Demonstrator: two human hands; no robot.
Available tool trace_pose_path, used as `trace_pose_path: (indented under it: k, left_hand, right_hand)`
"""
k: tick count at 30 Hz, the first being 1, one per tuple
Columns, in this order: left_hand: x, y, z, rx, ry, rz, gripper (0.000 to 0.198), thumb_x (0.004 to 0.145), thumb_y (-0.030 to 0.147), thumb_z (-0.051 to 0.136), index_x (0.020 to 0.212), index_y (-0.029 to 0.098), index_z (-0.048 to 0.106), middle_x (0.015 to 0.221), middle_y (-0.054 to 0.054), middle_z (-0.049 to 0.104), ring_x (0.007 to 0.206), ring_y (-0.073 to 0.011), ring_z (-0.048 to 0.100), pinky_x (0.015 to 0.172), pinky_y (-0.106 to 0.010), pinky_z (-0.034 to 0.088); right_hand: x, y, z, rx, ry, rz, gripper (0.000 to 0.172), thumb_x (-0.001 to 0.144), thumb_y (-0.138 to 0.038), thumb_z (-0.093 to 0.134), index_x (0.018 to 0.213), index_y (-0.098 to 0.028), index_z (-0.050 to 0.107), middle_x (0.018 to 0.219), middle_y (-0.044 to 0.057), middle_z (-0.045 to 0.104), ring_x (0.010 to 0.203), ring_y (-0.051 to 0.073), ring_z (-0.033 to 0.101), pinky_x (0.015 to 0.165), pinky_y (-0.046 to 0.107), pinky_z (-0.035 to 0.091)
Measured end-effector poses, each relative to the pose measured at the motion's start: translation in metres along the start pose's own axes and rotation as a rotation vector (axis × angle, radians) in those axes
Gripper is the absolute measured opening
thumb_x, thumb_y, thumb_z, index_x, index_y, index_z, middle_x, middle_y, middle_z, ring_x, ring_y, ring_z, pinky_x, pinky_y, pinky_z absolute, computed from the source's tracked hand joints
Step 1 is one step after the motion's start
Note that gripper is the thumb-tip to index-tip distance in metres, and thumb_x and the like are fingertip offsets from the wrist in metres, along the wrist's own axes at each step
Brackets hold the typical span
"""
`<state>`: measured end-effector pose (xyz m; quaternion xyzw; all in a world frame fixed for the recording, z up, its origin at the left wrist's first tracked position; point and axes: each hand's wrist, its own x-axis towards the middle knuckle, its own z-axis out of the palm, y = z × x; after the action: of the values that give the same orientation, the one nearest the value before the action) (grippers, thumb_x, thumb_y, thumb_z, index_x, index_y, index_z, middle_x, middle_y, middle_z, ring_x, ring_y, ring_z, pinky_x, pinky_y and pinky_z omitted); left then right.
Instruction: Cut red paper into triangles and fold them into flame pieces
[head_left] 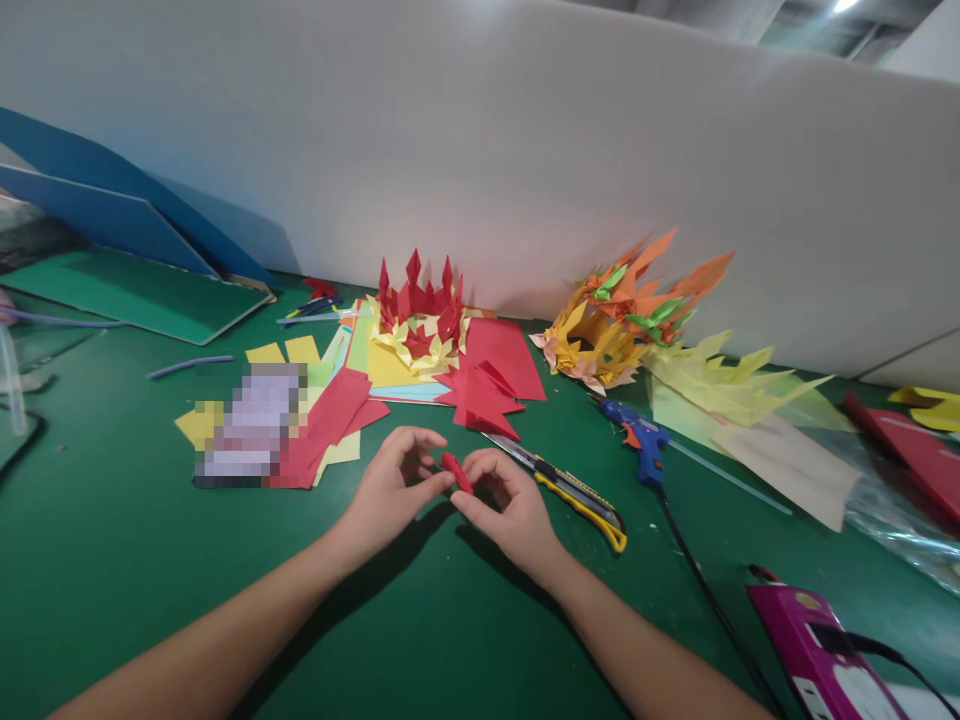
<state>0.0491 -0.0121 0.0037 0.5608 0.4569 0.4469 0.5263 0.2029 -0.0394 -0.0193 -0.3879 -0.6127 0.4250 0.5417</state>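
Note:
A small folded piece of red paper (456,472) is pinched between my two hands above the green table. My left hand (397,480) grips its left side with thumb and fingers. On the other side, my right hand (504,500) has thumb and fingertips closed on it. Just beyond the hands lie pointed red paper pieces (487,395). A yellow utility knife (577,495) rests to the right of my right hand. Behind stands a red and yellow folded-paper crown (420,315), on top of coloured sheets (517,350).
An orange and yellow paper crown (600,340) stands back right, near a blue glue gun (641,440) with its cord. A purple power strip (817,640) lies front right. Red paper strips (330,425) and a blurred-out phone-like object (255,420) are left. Blue boards (112,220) lean far left.

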Motion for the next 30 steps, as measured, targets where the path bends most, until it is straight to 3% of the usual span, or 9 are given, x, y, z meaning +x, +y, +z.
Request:
trace_pose_path:
  k: [3,7,11,14,21,30]
  left_hand:
    - [-0.001,0.002,0.001,-0.028,-0.032,-0.052,0.026,0.056,0.023,0.072,0.071,0.019,0.05,0.063,0.007,0.049,0.057,-0.009,0.05,0.055,-0.022,0.043]
    - [-0.003,0.006,0.004,-0.045,-0.131,-0.057,0.017,0.063,0.03,0.067,0.069,0.017,0.059,0.071,0.0,0.06,0.066,-0.0134,0.057,0.067,-0.027,0.047]
    - [-0.004,0.012,0.004,-0.013,-0.149,-0.1,0.027,0.069,0.042,0.064,0.078,0.016,0.065,0.076,-0.003,0.067,0.074,-0.0175,0.06,0.072,-0.029,0.047]
    - [-0.004,0.014,0.003,-0.093,-0.189,-0.159,0.035,0.063,0.045,0.07,0.082,0.016,0.065,0.081,-0.004,0.069,0.079,-0.0193,0.062,0.074,-0.03,0.048]
    - [-0.003,0.011,0.003,-0.177,-0.165,-0.272,0.028,0.064,0.041,0.071,0.074,0.016,0.066,0.074,-0.003,0.068,0.071,-0.015,0.06,0.069,-0.025,0.046]
    - [-0.003,0.015,0.002,-0.283,-0.137,-0.368,0.033,0.055,0.042,0.077,0.072,0.016,0.068,0.076,-0.002,0.07,0.073,-0.016,0.063,0.077,-0.029,0.049]
  right_hand:
    - [-0.002,0.0,0.0,-0.03,-0.036,0.006,0.017,0.074,-0.026,0.065,0.075,-0.021,0.048,0.076,-0.002,0.048,0.069,0.013,0.049,0.064,0.026,0.043]
    - [-0.002,0.0,-0.001,-0.06,-0.074,0.003,0.023,0.071,-0.033,0.069,0.076,-0.021,0.049,0.076,-0.002,0.048,0.069,0.014,0.048,0.064,0.027,0.042]
    - [-0.001,-0.001,-0.001,-0.131,-0.025,-0.031,0.011,0.078,-0.028,0.061,0.082,-0.021,0.053,0.077,-0.001,0.05,0.068,0.014,0.048,0.063,0.026,0.042]
    - [-0.001,-0.001,-0.001,-0.235,-0.011,-0.073,0.008,0.077,-0.021,0.061,0.082,-0.021,0.054,0.074,-0.002,0.05,0.068,0.013,0.048,0.063,0.026,0.041]
    - [-0.003,0.0,0.0,-0.371,0.01,-0.148,0.014,0.076,-0.015,0.062,0.085,-0.022,0.055,0.07,-0.003,0.048,0.065,0.013,0.047,0.062,0.026,0.041]
    - [-0.001,-0.003,-0.002,-0.427,0.075,-0.15,0.008,0.076,-0.022,0.067,0.084,-0.023,0.064,0.072,0.0,0.055,0.066,0.015,0.05,0.062,0.029,0.043]
